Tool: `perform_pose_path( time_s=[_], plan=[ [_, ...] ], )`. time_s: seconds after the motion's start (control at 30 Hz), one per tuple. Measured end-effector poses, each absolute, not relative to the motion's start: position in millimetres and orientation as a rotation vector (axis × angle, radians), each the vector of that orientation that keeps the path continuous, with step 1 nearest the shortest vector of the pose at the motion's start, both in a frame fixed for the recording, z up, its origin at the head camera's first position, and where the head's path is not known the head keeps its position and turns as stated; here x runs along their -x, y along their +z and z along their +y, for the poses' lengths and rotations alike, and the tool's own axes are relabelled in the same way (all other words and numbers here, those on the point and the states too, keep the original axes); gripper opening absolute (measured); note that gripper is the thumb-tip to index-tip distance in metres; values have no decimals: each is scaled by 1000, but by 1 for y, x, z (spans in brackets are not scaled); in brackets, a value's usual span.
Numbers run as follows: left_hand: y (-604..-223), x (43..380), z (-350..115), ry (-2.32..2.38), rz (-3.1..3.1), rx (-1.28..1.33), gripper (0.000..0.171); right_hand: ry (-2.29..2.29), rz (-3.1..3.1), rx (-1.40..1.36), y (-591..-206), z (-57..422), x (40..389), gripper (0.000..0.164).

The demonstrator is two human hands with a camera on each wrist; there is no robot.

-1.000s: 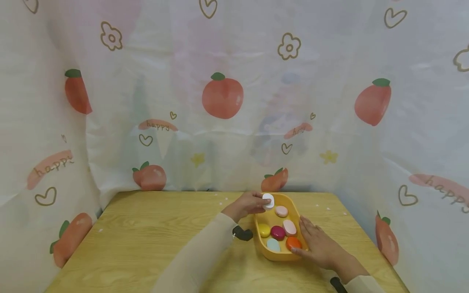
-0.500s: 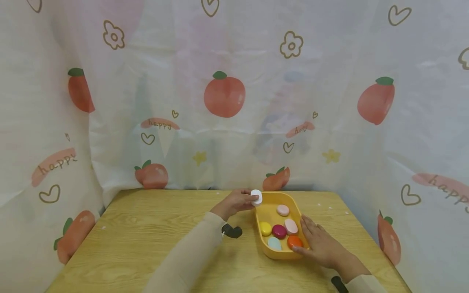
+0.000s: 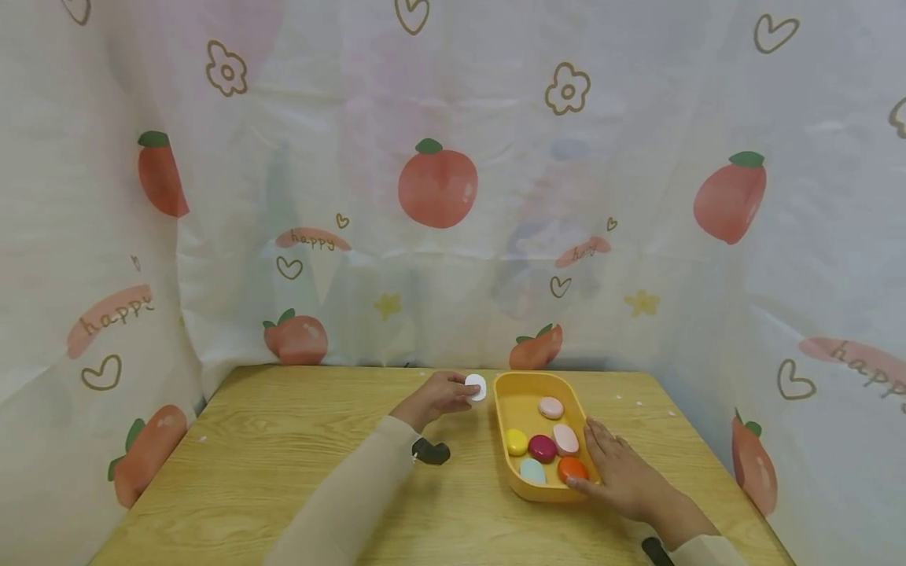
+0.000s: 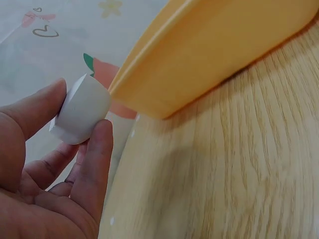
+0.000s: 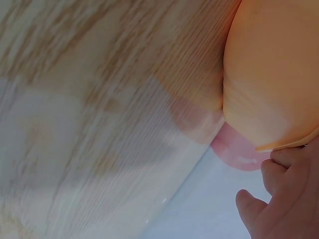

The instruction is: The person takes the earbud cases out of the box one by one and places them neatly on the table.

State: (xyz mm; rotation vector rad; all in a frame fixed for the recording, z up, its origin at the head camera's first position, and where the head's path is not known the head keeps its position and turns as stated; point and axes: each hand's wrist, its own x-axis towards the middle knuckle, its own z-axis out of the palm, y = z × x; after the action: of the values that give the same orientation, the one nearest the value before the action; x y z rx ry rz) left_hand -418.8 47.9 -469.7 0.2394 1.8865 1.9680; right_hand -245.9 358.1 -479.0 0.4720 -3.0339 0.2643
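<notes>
My left hand pinches a small white rounded block between thumb and fingers, held up to the left of a yellow tray. One face of the block looks flat; the other bulges. In the tray lie smooth rounded pieces: two pale pink ones, a yellow one, a crimson one, an orange one and a pale blue one. My right hand rests along the tray's right rim, fingers extended, its thumb at the near corner by the orange piece.
All this is on a wood-grain table. Behind and at both sides hangs a white curtain printed with fruit, hearts and flowers. Small white flecks dot the far part of the table.
My left hand has carried the white block leftwards, from over the tray's far left corner to outside it. The right hand has stayed at the tray's rim.
</notes>
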Motion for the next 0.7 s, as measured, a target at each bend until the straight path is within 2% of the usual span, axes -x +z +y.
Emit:
perform_pose_path(
  time_s=[0.47, 0.7],
  plan=[
    [-488, 422, 16, 1909, 1981, -195, 42, 318, -3025, -465, -476, 355, 241, 93],
    [-491, 420, 8, 1884, 2024, -176, 38, 302, -3029, -462, -479, 356, 242, 94]
  ],
)
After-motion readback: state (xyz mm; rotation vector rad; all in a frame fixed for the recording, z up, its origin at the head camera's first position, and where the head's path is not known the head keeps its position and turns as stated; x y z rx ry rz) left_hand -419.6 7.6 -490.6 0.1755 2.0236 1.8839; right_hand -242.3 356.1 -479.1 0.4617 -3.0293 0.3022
